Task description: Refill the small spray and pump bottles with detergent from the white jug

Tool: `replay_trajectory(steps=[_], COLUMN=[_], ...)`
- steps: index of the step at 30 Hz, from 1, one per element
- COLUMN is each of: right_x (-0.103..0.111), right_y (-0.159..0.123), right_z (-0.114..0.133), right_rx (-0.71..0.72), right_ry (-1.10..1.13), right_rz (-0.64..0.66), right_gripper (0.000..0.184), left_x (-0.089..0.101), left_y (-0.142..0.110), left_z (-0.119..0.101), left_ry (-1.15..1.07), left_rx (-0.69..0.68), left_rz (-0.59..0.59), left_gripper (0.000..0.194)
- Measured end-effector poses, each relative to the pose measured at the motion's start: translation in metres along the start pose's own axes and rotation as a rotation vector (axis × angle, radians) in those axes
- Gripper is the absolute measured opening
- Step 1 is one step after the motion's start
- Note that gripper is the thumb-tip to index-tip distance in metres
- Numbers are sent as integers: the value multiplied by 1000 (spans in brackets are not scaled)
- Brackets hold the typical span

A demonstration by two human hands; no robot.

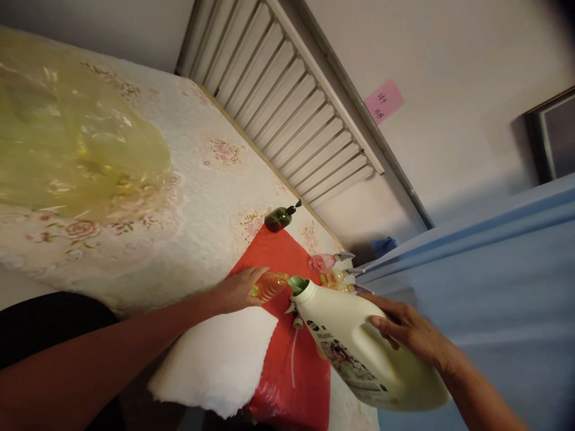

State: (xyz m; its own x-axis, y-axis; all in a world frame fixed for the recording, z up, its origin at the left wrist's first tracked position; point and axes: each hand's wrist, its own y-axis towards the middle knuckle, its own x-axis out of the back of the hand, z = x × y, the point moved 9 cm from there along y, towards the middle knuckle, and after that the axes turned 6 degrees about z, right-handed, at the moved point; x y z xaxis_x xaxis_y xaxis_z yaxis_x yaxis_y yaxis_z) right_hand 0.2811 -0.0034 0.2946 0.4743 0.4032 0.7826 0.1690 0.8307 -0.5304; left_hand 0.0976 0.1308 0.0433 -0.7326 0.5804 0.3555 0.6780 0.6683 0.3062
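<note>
My left hand (242,290) is closed round a small clear bottle (272,286) that looks amber, on the left above a red cloth (283,254). In my right hand (408,326) is a big cream-coloured jug (354,335), gripped at its handle and tipped over to the left. Its green-lined mouth (299,286) is close to the small bottle's top; whether they touch I cannot tell. Below the mouth, a spray head with a thin tube (294,353) lies on the red. A white paper towel (220,362) spreads beneath my left forearm.
A dark green pump bottle (278,219) stands at the red cloth's far corner. Behind the jug are a pink bottle (321,263) and yellowish bottles (332,278). A yellow plastic bag (81,131) covers the left of the flowered tablecloth (197,209). A radiator (278,96) lines the wall; blue curtain (485,287) hangs right.
</note>
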Motion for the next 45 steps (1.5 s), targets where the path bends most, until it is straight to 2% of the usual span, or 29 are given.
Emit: replay_trajectory(steps=[13, 18, 45], right_x=[-3, -2, -1], right_y=[1, 1, 1], right_z=[5, 1, 3], right_rx=[4, 2, -6], right_ry=[-26, -21, -46], right_rz=[45, 36, 42], right_gripper=[65, 65, 64], left_x=[0, 0, 1], left_y=[1, 1, 1], left_z=[-2, -3, -3], left_ry=[9, 6, 33], left_rx=[1, -23, 25], left_rz=[24, 23, 19], left_gripper=[73, 73, 73])
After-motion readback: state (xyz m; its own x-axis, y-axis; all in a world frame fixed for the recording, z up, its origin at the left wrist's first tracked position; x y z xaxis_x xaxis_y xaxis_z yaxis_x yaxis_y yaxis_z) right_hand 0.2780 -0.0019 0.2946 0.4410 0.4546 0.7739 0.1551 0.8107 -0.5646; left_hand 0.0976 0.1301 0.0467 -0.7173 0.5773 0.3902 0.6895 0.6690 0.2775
